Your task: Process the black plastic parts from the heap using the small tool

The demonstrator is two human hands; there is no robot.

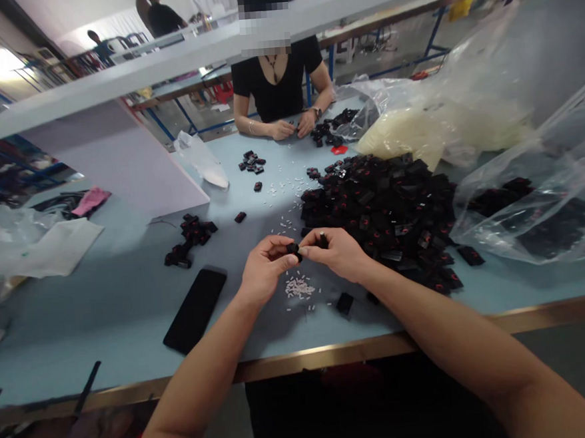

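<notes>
My left hand and my right hand meet above the table, their fingertips pinching a small black plastic part. Part of it is hidden by my fingers. Just below my hands lies a little pile of tiny white pins. To the right, a large heap of black plastic parts with red marks nearly touches my right hand. A single black part lies close to my right wrist.
A black smartphone lies left of my arm. Smaller clusters of black parts sit on the pale blue table, which has a metal-trimmed edge. Across it, a co-worker's hands work over more parts. Clear plastic bags hold black parts and white pieces.
</notes>
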